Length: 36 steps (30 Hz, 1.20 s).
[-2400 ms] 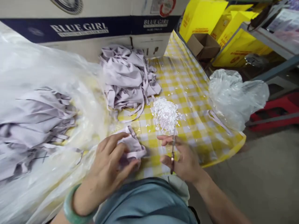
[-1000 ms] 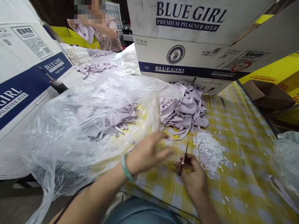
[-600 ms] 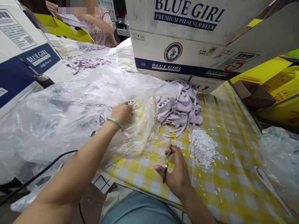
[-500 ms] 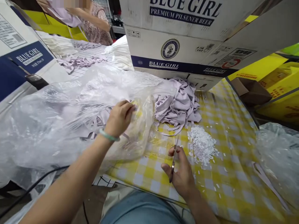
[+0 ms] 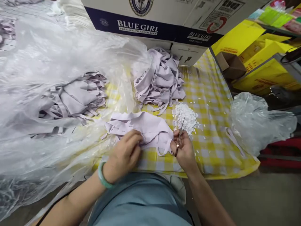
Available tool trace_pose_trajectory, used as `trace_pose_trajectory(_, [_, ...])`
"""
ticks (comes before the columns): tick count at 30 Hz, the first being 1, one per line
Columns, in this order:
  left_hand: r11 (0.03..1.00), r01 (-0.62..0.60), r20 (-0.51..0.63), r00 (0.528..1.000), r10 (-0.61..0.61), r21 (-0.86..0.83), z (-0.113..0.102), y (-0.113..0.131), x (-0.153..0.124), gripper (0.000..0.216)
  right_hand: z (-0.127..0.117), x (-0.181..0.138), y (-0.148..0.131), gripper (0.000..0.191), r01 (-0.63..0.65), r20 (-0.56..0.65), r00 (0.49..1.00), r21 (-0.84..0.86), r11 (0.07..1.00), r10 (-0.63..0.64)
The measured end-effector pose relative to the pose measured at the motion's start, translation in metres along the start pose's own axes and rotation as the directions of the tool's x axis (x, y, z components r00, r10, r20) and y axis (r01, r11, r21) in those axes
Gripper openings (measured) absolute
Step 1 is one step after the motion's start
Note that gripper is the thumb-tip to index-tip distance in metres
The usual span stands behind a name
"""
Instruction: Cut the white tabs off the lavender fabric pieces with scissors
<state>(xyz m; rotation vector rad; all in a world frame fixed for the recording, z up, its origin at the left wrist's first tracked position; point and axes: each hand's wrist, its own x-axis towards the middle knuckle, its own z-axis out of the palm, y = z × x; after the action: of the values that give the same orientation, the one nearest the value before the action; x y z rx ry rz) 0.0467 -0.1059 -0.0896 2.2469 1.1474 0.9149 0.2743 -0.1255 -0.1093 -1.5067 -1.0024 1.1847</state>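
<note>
A lilac garment (image 5: 148, 124) with narrow straps lies spread in front of me. My left hand (image 5: 124, 155), with a pale green bangle at the wrist, has its fingers curled onto the garment's near edge. Small scissors (image 5: 180, 136) point upward in my right hand (image 5: 184, 150), whose thumb and fingers also meet the garment's right end. Beyond them sits a heap of lilac garments (image 5: 162, 78). More lilac garments (image 5: 75, 97) lie partly beneath clear plastic sheeting (image 5: 54, 66) on the left. Small white scraps (image 5: 187, 116) form a pile just behind the scissors.
A yellow checked cloth (image 5: 209, 138) covers the table. White and blue beer cartons (image 5: 164, 28) stand at the back. Yellow boxes (image 5: 263, 75) are off to the right, and a clear plastic bag (image 5: 256, 122) hangs over the right edge near a loose lilac strip (image 5: 235, 142).
My left hand has come down from the plastic sheeting to a lilac garment now lying before me. The scissors have met its right end. My view has tilted down and turned right.
</note>
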Motion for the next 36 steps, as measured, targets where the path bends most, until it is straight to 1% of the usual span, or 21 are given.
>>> trace_pose_trajectory(3, [0.993,0.006,-0.066,0.998,0.002,0.12,-0.011,-0.001,0.004,0.017,-0.005,0.0,0.002,0.036,0.033,-0.12,0.992,-0.104,0.994,-0.046])
trace_pose_trajectory(5, [0.996,0.005,-0.007,1.0,-0.005,0.086,-0.002,0.006,0.008,0.014,-0.006,0.001,0.002,0.034,0.03,-0.138,0.989,-0.146,0.989,-0.051])
trace_pose_trajectory(7, [0.997,0.06,0.119,0.991,-0.067,0.056,0.015,0.016,0.012,0.013,-0.006,0.001,0.0,0.031,0.019,-0.099,0.995,-0.126,0.992,-0.032])
trace_pose_trajectory(9, [0.977,0.136,0.243,0.954,-0.173,0.163,0.032,0.023,0.017,0.02,-0.004,-0.001,-0.005,0.029,0.01,-0.057,0.998,-0.061,0.998,-0.014])
trace_pose_trajectory(11, [0.932,0.153,0.28,0.927,-0.251,0.328,0.044,0.023,0.023,0.023,-0.003,-0.005,-0.012,0.029,-0.011,-0.017,1.0,0.011,1.0,0.011])
trace_pose_trajectory(14, [0.903,0.112,0.268,0.933,-0.239,0.415,0.046,0.016,0.031,0.01,-0.005,-0.01,-0.02,0.029,-0.065,0.092,0.994,0.095,0.993,0.056])
trace_pose_trajectory(16, [0.935,0.09,0.197,0.966,-0.165,0.342,0.04,0.013,0.032,0.011,-0.007,-0.012,-0.022,0.029,-0.074,0.125,0.99,0.125,0.989,0.058])
trace_pose_trajectory(18, [0.986,0.071,0.102,0.991,-0.087,0.148,0.033,0.016,0.032,0.016,-0.009,-0.011,-0.022,0.029,-0.064,0.113,0.992,0.137,0.988,0.049])
trace_pose_trajectory(19, [0.997,0.071,0.098,0.993,-0.072,0.019,0.031,0.019,0.03,0.016,-0.009,-0.01,-0.022,0.029,-0.063,0.111,0.993,0.143,0.988,0.047])
trace_pose_trajectory(21, [0.971,0.142,0.222,0.97,-0.097,-0.193,0.03,0.027,0.028,0.013,-0.007,-0.007,-0.024,0.029,-0.064,0.124,0.991,0.171,0.983,0.043])
trace_pose_trajectory(23, [0.926,0.271,0.373,0.914,-0.162,-0.262,0.034,0.033,0.025,0.011,-0.003,-0.004,-0.03,0.03,-0.057,0.126,0.992,0.215,0.975,0.03])
trace_pose_trajectory(24, [0.904,0.33,0.414,0.888,-0.199,-0.272,0.037,0.035,0.024,0.011,0.0,-0.002,-0.034,0.031,-0.052,0.117,0.993,0.235,0.971,0.025])
trace_pose_trajectory(26, [0.829,0.43,0.458,0.854,-0.246,-0.357,0.042,0.038,0.024,0.01,0.007,0.002,-0.042,0.033,-0.046,0.096,0.995,0.264,0.963,0.021])
trace_pose_trajectory(27, [0.757,0.484,0.489,0.836,-0.25,-0.44,0.043,0.039,0.024,0.011,0.01,0.003,-0.046,0.033,-0.046,0.093,0.995,0.274,0.961,0.021])
trace_pose_trajectory(28, [0.648,0.539,0.525,0.816,-0.242,-0.538,0.043,0.04,0.024,0.012,0.013,0.005,-0.049,0.034,-0.047,0.095,0.995,0.282,0.958,0.021])
trace_pose_trajectory(30, [0.348,0.624,0.591,0.779,-0.209,-0.699,0.041,0.044,0.026,0.014,0.018,0.007,-0.054,0.033,-0.05,0.107,0.994,0.287,0.957,0.02])
trace_pose_trajectory(32, [0.082,0.676,0.649,0.729,-0.216,-0.732,0.037,0.047,0.027,0.016,0.022,0.01,-0.057,0.032,-0.023,0.098,0.995,0.271,0.962,-0.003])
trace_pose_trajectory(33, [0.011,0.695,0.673,0.7,-0.239,-0.719,0.034,0.047,0.027,0.017,0.023,0.011,-0.058,0.031,0.001,0.084,0.996,0.26,0.966,-0.024])
trace_pose_trajectory(34, [-0.003,0.711,0.685,0.676,-0.274,-0.703,0.03,0.047,0.025,0.019,0.023,0.013,-0.058,0.031,0.028,0.066,0.997,0.251,0.967,-0.046])
trace_pose_trajectory(35, [0.033,0.73,0.688,0.657,-0.308,-0.683,0.026,0.047,0.023,0.022,0.023,0.014,-0.058,0.031,0.054,0.048,0.997,0.246,0.968,-0.068])
trace_pose_trajectory(36, [0.104,0.745,0.681,0.65,-0.336,-0.659,0.022,0.045,0.019,0.025,0.022,0.016,-0.058,0.031,0.076,0.034,0.996,0.243,0.967,-0.087])
